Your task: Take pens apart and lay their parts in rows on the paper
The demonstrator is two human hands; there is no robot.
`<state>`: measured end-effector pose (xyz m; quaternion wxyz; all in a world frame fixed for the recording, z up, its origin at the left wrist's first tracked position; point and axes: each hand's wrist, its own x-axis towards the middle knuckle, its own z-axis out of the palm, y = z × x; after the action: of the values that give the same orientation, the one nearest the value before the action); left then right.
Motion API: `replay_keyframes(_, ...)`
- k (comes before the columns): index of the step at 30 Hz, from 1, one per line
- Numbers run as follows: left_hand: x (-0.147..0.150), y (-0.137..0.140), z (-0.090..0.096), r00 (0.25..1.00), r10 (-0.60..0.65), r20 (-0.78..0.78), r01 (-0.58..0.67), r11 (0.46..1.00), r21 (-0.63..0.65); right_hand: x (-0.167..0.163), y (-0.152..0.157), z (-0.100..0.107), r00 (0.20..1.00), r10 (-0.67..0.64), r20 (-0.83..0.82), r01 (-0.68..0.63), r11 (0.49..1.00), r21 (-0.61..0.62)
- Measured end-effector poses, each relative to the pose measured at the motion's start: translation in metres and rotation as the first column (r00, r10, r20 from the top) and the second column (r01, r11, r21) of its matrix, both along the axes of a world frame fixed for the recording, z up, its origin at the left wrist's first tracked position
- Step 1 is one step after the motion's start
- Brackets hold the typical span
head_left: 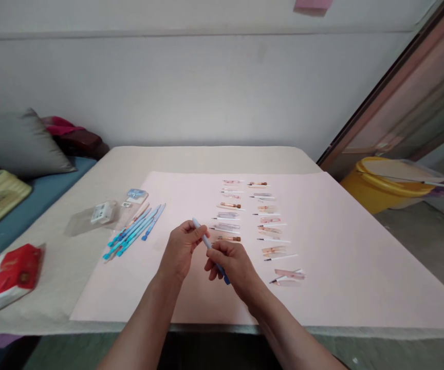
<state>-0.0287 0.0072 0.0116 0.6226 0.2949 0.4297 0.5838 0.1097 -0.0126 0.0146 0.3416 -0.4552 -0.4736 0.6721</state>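
Observation:
Both hands grip one slim pen (pixel 206 240), pale blue at its upper end and darker blue at its lower end, held slanted above the pink sheet. My left hand (pixel 182 245) pinches it near the pale end. Lower down, the fingers of my right hand (pixel 230 261) are closed round it, and the dark blue tip sticks out beneath. To the left lies a bunch of blue pens (pixel 135 231). On the right are two columns of pen parts: clear and tinted barrels (pixel 270 229) with thin white refills (pixel 274 240).
A pink sheet (pixel 341 267) covers much of the cloth-topped table (pixel 206 158). A clear bag with a white block (pixel 104 212) and a small blue-and-white packet (pixel 136 195) lie at left. Nearer stands a red tissue pack (pixel 8 275). A yellow bin (pixel 384 185) is beyond the right edge.

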Motion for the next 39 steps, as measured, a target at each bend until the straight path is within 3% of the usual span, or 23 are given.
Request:
replay_keyframes(7, -0.003, -0.002, 0.004, 0.979, -0.166, 0.116, 0.172, 0.984, -0.044, 0.005, 0.002, -0.003, 0.994, -0.02, -0.111, 0.019, 1.0, -0.011)
replay_keyframes(12, -0.002, 0.001, -0.003, 0.996, -0.05, 0.07, 0.051, 0.998, -0.021, 0.004, 0.0, -0.001, 0.998, -0.004, -0.065, 0.004, 1.0, -0.004)
replay_keyframes(17, -0.002, 0.001, -0.002, 0.998, -0.064, 0.017, 0.065, 0.998, -0.017, 0.004, 0.0, 0.001, 0.999, -0.004, -0.033, 0.004, 1.0, -0.008)
replay_keyframes(28, -0.009, 0.002, -0.001, 0.998, 0.063, 0.001, -0.062, 0.987, -0.147, 0.005, 0.003, 0.003, 0.995, 0.022, 0.093, -0.021, 1.0, -0.012)
replay_keyframes(39, -0.019, 0.008, 0.001, 0.983, 0.181, -0.012, -0.179, 0.96, -0.215, 0.009, 0.003, 0.008, 0.99, 0.134, 0.04, -0.133, 0.991, -0.032)
